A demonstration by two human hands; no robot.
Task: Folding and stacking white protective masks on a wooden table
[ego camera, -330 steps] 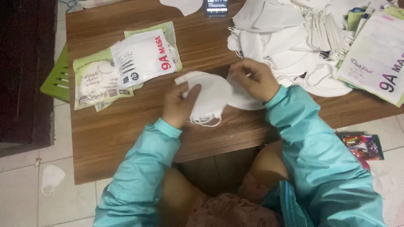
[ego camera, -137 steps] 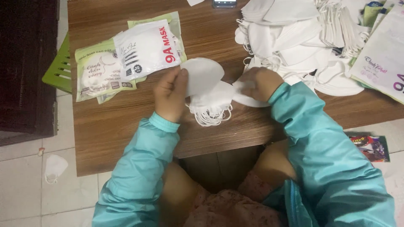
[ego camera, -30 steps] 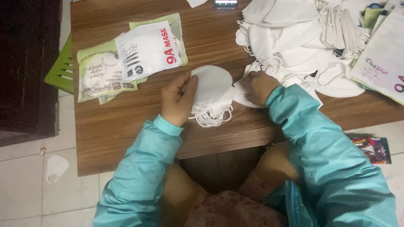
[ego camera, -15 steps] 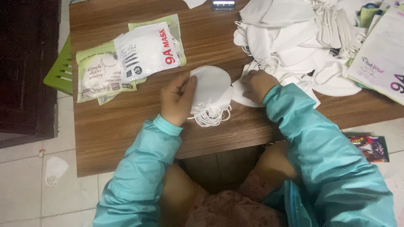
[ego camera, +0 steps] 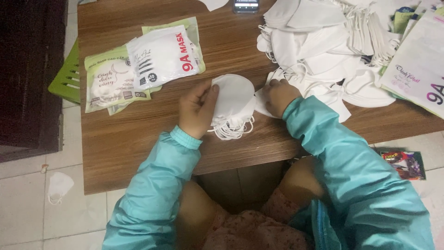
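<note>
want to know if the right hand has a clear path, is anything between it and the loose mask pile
Nothing visible does. The right hand already rests on a white mask at the near edge of the loose mask pile, with no package or other object between them. The left hand holds a separate stack of masks.

- Brown wooden table (ego camera: 138, 139), plain top with the grain showing, sitting on a pale tiled floor (ego camera: 27, 185).
- Left part: a few flat packets of masks (ego camera: 143, 62), white and pale green, overlapping each other.
- Right part: a big loose heap of white masks (ego camera: 323, 51) with ear loops tangled everywhere.
- Far right edge: more printed packets (ego camera: 416, 69), partly cut off.
- Top edge: a dark phone (ego camera: 246, 5), only half showing.
- On the floor: one stray white mask (ego camera: 59, 186) left of the table, a colourful packet (ego camera: 402, 164) on the right.
</note>
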